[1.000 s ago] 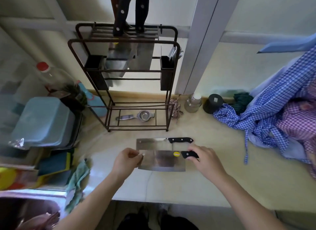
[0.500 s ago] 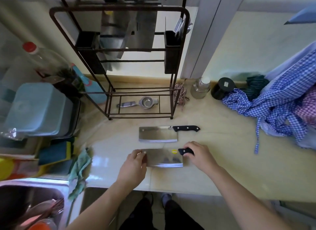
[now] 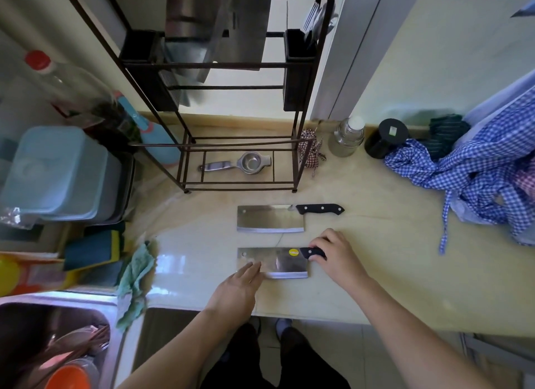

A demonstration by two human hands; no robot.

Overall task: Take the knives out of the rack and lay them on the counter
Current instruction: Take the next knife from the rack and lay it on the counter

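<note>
Two cleavers lie flat on the beige counter (image 3: pixel 390 273), blades to the left and black handles to the right. The far cleaver (image 3: pixel 270 221) lies free. The near cleaver (image 3: pixel 282 261) carries a yellow sticker; my right hand (image 3: pixel 337 257) is closed over its handle, and my left hand (image 3: pixel 241 286) rests with flat fingers on the blade's lower left corner. Behind them stands the dark metal rack (image 3: pixel 202 67), with two more cleaver blades (image 3: pixel 220 32) hanging in its upper part, their handles out of frame.
A small metal strainer (image 3: pixel 246 164) lies on the rack's bottom shelf. A glass jar (image 3: pixel 347 136) and a black jar (image 3: pixel 386 136) stand at the back, beside blue checked cloth (image 3: pixel 480 168). Left: a blue tub (image 3: pixel 58 171), a green rag (image 3: pixel 136 275), the sink (image 3: pixel 55 339).
The near cleaver has come down from slightly raised to flat on the counter, in front of the far one. My left hand has gone from pinching the blade's end to resting flat on it.
</note>
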